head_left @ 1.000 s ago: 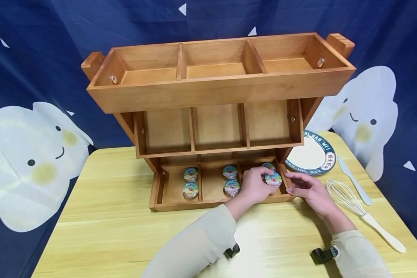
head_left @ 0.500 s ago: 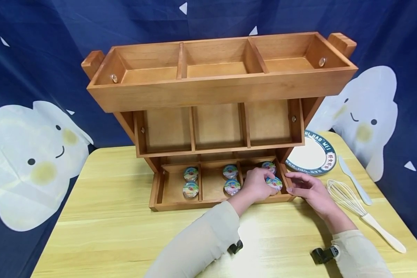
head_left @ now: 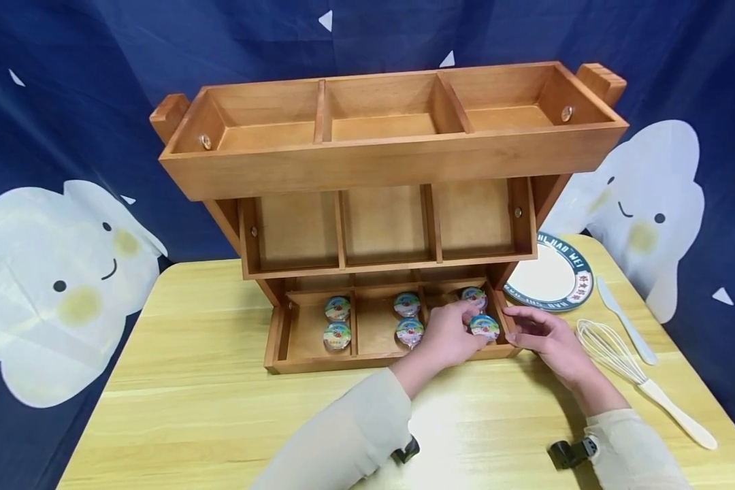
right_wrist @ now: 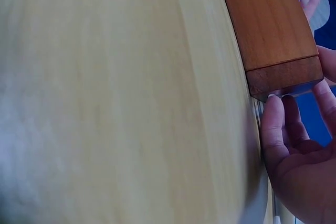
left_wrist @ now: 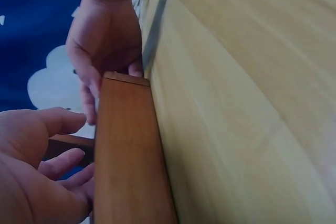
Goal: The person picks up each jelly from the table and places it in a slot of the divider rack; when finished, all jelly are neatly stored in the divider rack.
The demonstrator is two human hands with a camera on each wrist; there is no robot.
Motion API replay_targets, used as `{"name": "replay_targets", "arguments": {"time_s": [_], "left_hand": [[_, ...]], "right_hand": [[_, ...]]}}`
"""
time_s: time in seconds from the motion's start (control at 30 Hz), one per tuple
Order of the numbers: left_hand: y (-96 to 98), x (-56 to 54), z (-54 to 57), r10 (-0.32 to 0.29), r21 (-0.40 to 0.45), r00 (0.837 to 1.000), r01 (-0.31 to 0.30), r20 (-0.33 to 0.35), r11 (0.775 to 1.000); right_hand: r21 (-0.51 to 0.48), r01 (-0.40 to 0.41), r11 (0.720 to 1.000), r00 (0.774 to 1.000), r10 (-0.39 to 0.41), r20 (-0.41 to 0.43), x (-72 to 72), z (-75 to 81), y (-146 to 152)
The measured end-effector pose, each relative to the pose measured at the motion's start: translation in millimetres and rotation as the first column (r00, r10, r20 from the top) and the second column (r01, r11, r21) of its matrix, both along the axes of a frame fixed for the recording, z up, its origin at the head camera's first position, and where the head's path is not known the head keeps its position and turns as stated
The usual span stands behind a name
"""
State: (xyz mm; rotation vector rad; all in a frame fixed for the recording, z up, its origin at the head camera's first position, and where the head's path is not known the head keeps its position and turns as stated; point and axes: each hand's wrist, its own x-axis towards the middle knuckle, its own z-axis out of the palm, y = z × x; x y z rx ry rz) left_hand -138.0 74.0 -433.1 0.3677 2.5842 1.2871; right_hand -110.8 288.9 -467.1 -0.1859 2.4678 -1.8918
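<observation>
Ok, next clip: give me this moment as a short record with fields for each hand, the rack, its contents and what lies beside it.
left hand: in the right compartment of the bottom tray, fingers on the front jelly cup
right hand: fingers on the right end of the bottom tray
rack: three wooden tiers, three compartments each; upper two tiers bare
cups: six sealed cups, two per compartment of the bottom tray
beside rack: plate, white knife, whisk on the table

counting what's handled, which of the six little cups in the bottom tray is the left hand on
The front cup in the tray's right-hand compartment: the left hand touches it. The other five sit untouched.
</observation>
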Motion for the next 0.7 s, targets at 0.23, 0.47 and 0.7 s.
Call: {"name": "replay_targets", "arguments": {"time_s": [0.23,0.47,0.7], "left_hand": [[-47.3,21.0,4.0,0.012,0.149,0.990,0.009,-0.142,0.989],[-98.8,41.3,12.4,0.048,0.075,0.956,-0.028,-0.289,0.997],[-128.8,51.5,14.8,-0.042,-0.217,0.832,-0.095,-0.554,0.972]], "right_hand": [[0.107,0.033,0.994,0.999,-0.031,-0.029,-0.2,-2.6,-7],[0.367,0.101,0.925,0.973,-0.014,-0.231,2.8,9.7,-18],[0.563,0.266,0.782,0.837,0.102,-0.537,18.3,32.9,-37]]}}
